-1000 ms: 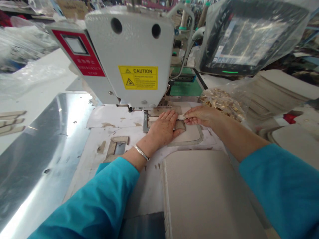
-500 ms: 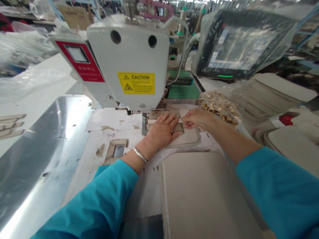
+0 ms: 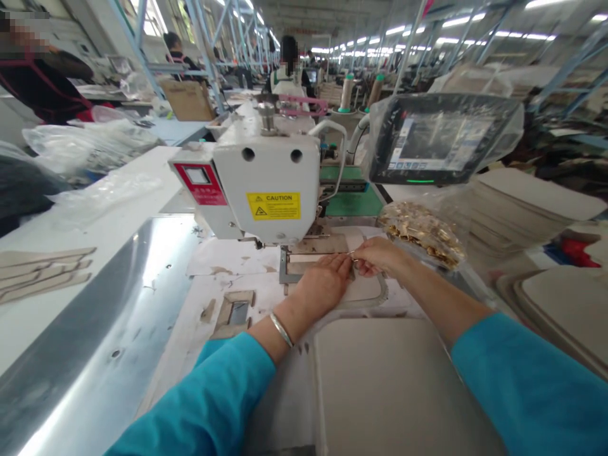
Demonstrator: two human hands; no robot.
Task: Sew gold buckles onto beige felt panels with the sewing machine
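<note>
My left hand (image 3: pixel 325 280) lies flat with its fingers stretched out over the metal clamp frame (image 3: pixel 289 277) and a rounded beige fabric panel (image 3: pixel 365 291), below the white sewing machine head (image 3: pixel 270 177). Its fingertips almost meet those of my right hand (image 3: pixel 375 256). The right hand is closed in a pinch on a small thin metal piece (image 3: pixel 351 253), mostly hidden by the fingers, at the right end of the frame. Nearer to me lies a large beige panel (image 3: pixel 394 386).
A plastic bag of gold-coloured metal parts (image 3: pixel 422 234) sits right of my right hand. Behind it stands a plastic-wrapped screen (image 3: pixel 437 136). Beige panels (image 3: pixel 560 304) are stacked at right. Beige strips (image 3: pixel 42 269) lie at left. Other people are in the background.
The view has tilted up, showing more of the room. My left fingers have shifted right along the clamp frame, closer to my right fingertips. The right hand keeps its pinch.
</note>
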